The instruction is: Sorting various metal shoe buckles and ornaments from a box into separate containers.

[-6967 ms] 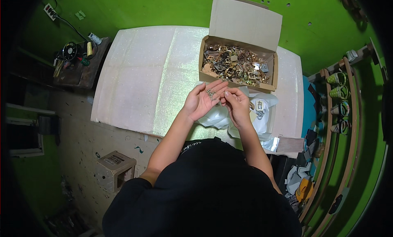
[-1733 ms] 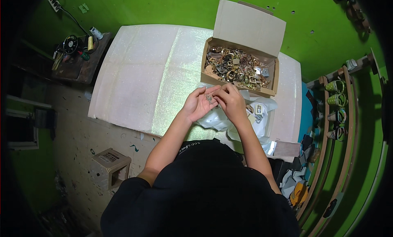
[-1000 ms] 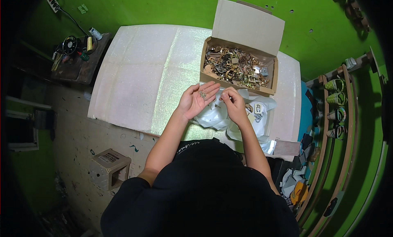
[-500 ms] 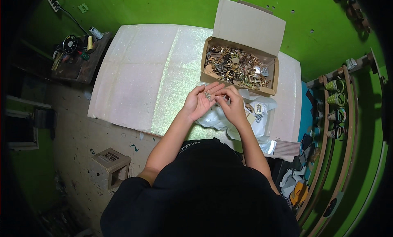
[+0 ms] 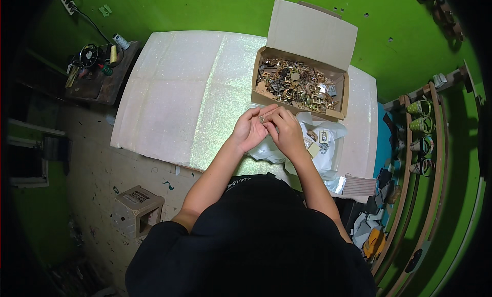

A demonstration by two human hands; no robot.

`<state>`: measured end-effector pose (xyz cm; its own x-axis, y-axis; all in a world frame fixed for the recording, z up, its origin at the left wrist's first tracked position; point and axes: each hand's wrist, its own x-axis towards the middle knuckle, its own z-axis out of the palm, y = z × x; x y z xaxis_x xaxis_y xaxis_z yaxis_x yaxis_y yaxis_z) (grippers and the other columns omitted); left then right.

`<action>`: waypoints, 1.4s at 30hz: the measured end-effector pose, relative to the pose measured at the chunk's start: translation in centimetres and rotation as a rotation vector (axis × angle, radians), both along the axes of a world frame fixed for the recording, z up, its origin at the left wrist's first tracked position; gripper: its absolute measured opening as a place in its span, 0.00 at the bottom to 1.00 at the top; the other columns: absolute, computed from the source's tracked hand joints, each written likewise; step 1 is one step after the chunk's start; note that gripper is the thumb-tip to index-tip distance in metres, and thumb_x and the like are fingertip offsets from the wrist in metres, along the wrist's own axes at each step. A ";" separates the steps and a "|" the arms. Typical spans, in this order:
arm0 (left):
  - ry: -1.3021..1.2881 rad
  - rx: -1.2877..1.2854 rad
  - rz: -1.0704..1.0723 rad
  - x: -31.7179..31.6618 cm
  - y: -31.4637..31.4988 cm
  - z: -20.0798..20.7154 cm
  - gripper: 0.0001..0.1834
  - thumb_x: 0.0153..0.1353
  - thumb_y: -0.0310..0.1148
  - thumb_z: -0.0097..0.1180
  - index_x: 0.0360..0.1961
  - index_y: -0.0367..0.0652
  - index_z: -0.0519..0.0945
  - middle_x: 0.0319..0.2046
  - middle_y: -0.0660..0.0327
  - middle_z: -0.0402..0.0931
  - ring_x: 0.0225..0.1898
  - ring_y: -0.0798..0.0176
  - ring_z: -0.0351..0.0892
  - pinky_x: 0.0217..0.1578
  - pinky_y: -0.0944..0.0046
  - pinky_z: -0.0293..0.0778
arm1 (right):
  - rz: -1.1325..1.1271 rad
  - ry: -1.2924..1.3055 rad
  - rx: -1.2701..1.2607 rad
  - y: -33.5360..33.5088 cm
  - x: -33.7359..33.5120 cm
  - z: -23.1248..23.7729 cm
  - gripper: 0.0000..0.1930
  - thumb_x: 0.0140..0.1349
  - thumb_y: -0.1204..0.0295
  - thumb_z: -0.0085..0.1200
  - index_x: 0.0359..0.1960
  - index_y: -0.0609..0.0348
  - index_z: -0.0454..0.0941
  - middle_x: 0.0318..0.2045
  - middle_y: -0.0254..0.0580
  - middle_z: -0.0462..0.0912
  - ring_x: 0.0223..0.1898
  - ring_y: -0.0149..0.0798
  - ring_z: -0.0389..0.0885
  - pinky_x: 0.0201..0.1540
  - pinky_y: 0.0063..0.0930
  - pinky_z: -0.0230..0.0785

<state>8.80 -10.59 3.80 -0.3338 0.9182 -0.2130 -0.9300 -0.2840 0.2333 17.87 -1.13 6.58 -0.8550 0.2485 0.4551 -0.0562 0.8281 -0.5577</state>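
Note:
My left hand (image 5: 249, 130) is palm up, slightly cupped, with a few small silvery metal pieces (image 5: 262, 119) lying on it near the fingers. Over that palm bends my right hand (image 5: 285, 130), fingertips brought together at the pieces; whatever is between them is too small to make out. Just beyond both hands stands an open cardboard box (image 5: 344, 99) full of metal buckles and fittings (image 5: 300, 84). Beneath and right of the hands, white plastic (image 5: 335, 133) lies in a shallow tray or lid, with several buckles (image 5: 323, 137) on it.
A glittery whitish sheet covers the table (image 5: 169, 92). The box's raised flap (image 5: 311, 33) leans toward the green wall. A striped piece (image 5: 359, 185) lies at the table's near right corner. Thread spools stand on a dark side table (image 5: 102, 87); a wooden rack (image 5: 435, 143) holds sandals at right.
My right hand has moved slightly left and in over the left palm, covering more of it. More of the buckles on the white plastic now show.

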 end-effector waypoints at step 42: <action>-0.080 0.118 -0.013 -0.6 -0.5 1.1 0.25 0.59 0.34 0.28 0.54 0.28 0.53 0.55 0.45 0.54 0.57 0.53 0.57 0.55 0.58 0.57 | 0.020 0.063 -1.112 1.0 1.0 -0.8 0.06 0.52 0.79 0.51 0.32 0.65 0.74 0.26 0.33 0.75 0.26 0.20 0.69 0.29 0.12 0.62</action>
<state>8.18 -11.10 4.88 -0.3079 0.9427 -0.1287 -0.9481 -0.2928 0.1239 18.89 -0.12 5.76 -0.8467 0.5313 0.0301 -0.1182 -0.1325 -0.9841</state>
